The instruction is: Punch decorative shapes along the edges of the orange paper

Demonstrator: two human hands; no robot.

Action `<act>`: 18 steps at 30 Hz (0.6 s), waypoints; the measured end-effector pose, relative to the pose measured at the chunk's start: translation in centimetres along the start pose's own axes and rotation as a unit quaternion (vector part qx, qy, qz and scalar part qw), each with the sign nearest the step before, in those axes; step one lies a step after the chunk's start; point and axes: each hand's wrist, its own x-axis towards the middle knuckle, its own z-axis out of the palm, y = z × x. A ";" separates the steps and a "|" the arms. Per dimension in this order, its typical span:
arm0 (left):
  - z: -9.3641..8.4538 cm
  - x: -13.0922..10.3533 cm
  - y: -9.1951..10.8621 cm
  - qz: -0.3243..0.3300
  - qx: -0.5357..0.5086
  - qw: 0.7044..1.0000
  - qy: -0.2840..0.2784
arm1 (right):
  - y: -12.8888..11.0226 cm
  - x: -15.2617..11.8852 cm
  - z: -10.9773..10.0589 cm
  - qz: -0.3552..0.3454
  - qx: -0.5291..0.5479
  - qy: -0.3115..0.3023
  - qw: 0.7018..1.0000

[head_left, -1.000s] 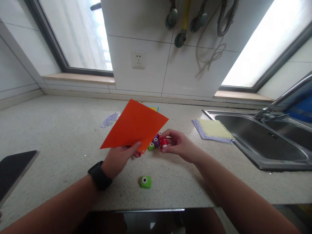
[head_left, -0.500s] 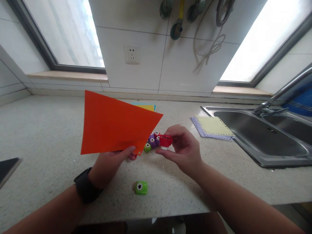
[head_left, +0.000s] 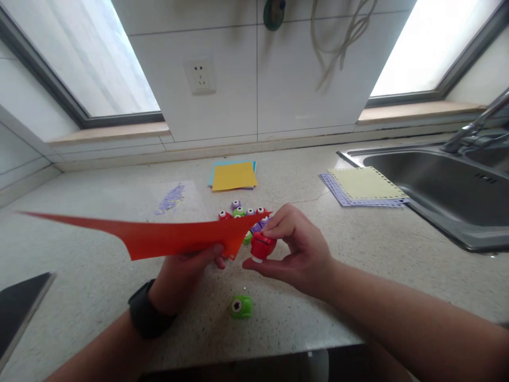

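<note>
An orange-red paper sheet point(head_left: 175, 236) is pinched at its lower edge by my left hand point(head_left: 194, 262), thumb on top. Small punched marks show near its right corner. My right hand point(head_left: 298, 244) grips a red craft punch point(head_left: 262, 246) between thumb and fingers, just right of the sheet. Behind the sheet lies a cluster of red, green and purple punches point(head_left: 239, 211), partly hidden by it. A single green punch point(head_left: 242, 306) rests on the counter nearer to me, below both hands.
On the counter point(head_left: 294, 318), yellow and blue sheets point(head_left: 234, 176) lie at the back, beside purple paper bits point(head_left: 172, 199). Edge-punched sheets point(head_left: 363, 185) sit left of the steel sink point(head_left: 445, 196). A dark flat object point(head_left: 19, 302) is at far left.
The orange-red sheet has tipped to a nearly edge-on view, uncovering the yellow sheet and the purple bits. The red punch has turned and sits lower in my right hand. The camera view has shifted.
</note>
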 end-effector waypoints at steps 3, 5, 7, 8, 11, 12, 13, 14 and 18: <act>0.2 0.0 -0.3 -0.005 -0.069 0.998 0.004 | 0.0 0.0 0.1 0.006 0.003 -0.005 1.000; 0.2 0.0 -0.3 -0.002 -0.085 0.996 -0.003 | 0.0 -0.1 0.1 0.011 0.005 -0.007 1.000; 0.2 0.0 -0.2 0.004 -0.090 0.996 -0.012 | 0.0 -0.2 0.2 0.025 0.004 -0.010 1.000; 0.1 0.0 -0.1 0.006 -0.086 0.996 -0.016 | 0.0 -0.2 0.2 0.035 0.004 -0.011 0.999; 0.0 -0.1 0.1 -0.003 -0.058 0.998 -0.021 | 0.1 -0.3 0.3 0.061 0.004 -0.013 0.998; -0.1 -0.1 0.2 -0.008 -0.047 0.999 -0.022 | 0.1 -0.4 0.3 0.067 0.006 -0.015 0.998; -0.1 -0.1 0.2 -0.011 -0.039 0.999 -0.021 | 0.1 -0.4 0.3 0.073 0.008 -0.017 0.997; 0.0 -0.1 0.2 -0.012 -0.035 0.999 -0.020 | 0.1 -0.4 0.4 0.077 0.010 -0.018 0.997; 0.0 -0.1 0.1 -0.005 -0.037 0.999 -0.015 | 0.2 -0.5 0.5 0.085 0.021 -0.017 0.996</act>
